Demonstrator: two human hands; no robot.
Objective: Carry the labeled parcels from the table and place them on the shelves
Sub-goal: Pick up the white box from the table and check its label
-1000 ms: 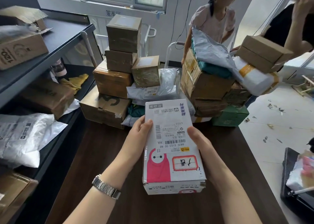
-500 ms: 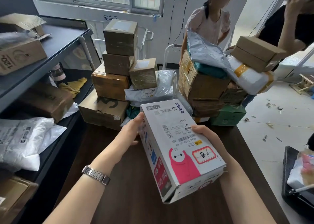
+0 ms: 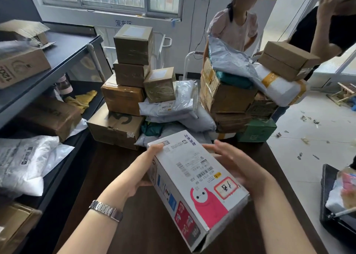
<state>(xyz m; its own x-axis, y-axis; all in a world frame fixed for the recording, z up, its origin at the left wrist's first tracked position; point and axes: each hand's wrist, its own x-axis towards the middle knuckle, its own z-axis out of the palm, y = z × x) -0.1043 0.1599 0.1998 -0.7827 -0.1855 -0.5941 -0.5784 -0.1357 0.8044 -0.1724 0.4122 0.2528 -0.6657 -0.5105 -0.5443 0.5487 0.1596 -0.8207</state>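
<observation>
The white box (image 3: 194, 184) was held tilted above the dark desk (image 3: 146, 234), the left hand (image 3: 143, 169) gripping its left side and the right hand (image 3: 238, 164) cupping its right edge, fingers (image 3: 221, 147) spread along it. Behind it sat piled parcels (image 3: 133, 84); the shelves (image 3: 63, 59) stood to the left

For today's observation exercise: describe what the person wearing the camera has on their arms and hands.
Both forearms are bare, with no sleeves in view. The left hand has a silver metal link-bracelet wristwatch at the wrist. The right hand wears nothing: no gloves, and no rings that I can see.
</observation>
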